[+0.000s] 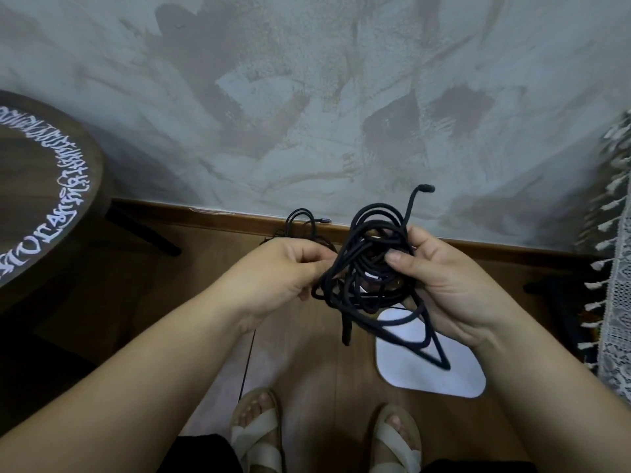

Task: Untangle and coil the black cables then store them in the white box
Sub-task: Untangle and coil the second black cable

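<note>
A tangled bundle of thick black cable hangs in the air between both hands. My right hand grips its right side, thumb pressed across the loops. My left hand pinches strands on its left side. One cable end sticks up above the bundle, and long loops dangle down over the white box, which lies on the floor below my right hand. Thinner black cables lie on the floor by the wall behind my left hand, partly hidden.
A round dark wooden table with white lettering stands at the left. A lace cloth with tassels hangs at the right edge. My sandalled feet stand on the wooden floor. A thin black wire trails down the floor.
</note>
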A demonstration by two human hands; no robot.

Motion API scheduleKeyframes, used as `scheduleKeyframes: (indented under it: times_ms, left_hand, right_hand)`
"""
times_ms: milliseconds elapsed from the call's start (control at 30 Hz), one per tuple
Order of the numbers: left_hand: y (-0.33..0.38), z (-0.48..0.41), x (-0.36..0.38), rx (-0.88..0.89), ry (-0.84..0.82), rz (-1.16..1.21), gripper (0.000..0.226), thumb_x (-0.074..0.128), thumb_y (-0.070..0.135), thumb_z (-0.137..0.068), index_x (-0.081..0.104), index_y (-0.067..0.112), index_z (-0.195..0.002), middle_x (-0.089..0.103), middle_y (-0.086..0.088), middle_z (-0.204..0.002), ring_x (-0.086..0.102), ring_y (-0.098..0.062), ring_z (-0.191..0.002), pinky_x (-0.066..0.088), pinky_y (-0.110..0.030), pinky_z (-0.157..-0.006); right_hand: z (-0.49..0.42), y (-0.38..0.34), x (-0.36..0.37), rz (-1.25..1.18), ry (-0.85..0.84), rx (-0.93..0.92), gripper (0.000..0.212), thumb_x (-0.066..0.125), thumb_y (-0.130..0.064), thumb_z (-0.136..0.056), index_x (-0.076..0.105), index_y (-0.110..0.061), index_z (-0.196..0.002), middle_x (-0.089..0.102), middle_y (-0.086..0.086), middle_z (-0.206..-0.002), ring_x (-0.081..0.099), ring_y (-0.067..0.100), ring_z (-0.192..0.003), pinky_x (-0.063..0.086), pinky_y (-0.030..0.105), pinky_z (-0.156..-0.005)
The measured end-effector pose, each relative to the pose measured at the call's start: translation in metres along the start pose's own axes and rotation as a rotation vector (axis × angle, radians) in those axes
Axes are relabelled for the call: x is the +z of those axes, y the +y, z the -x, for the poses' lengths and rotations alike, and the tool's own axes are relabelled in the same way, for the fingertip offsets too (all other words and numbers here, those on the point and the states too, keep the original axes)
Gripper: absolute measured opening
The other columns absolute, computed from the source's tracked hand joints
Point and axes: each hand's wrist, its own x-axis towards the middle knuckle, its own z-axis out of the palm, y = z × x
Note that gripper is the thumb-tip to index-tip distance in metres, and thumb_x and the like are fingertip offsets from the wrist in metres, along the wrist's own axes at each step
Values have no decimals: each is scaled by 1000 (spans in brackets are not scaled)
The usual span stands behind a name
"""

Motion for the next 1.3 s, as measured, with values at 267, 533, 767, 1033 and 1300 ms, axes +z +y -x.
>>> scheduleKeyframes:
  times_ms: [267, 533, 767, 1033, 1300]
  left_hand:
    - [1, 1, 6, 125, 32, 73, 16, 64, 5, -85, 71, 17, -76, 68, 1, -69, 60, -9, -61, 50, -20, -60]
    - [8, 4, 8, 224, 133, 127, 17, 59, 6, -87, 70, 16, -77, 69, 5, -67, 62, -5, -60, 50, -15, -57]
    - [9, 7, 11, 216, 209, 117, 14, 63, 7, -84, 73, 16, -80, 72, 5, -70, 66, -4, -62, 50, -14, -56]
    - [5, 5, 6, 179, 103, 11, 14, 62, 10, -85, 73, 18, -90, 74, 0, -83, 68, -9, -77, 55, -21, -73]
    - [6, 8, 4, 151, 33, -182, 45, 58, 68, -65, 68, 25, -73, 65, 7, -69, 62, -5, -69, 48, -25, -72]
  right_hand:
    - [-1, 2, 0, -19, 12, 5, 32, 52, -1, -74, 59, -8, -104, 72, 9, -92, 70, 19, -83, 58, 28, -76]
    - [-4, 8, -2, 186, 190, -74, 26, 58, 6, -82, 55, -12, -100, 69, 3, -94, 66, 23, -85, 51, 35, -78]
    - [-1, 8, 0, 258, 133, -179, 9, 63, -18, -78, 59, -14, -86, 70, -2, -84, 65, 14, -82, 54, 38, -79]
    - [-9, 15, 1, 132, 172, -190, 17, 54, -28, -80, 68, -18, -79, 70, 7, -93, 64, 28, -95, 56, 45, -78]
    - [-10, 15, 6, 120, 269, -163, 25, 43, -16, -97, 56, -10, -76, 61, 5, -79, 60, 20, -84, 58, 37, -75]
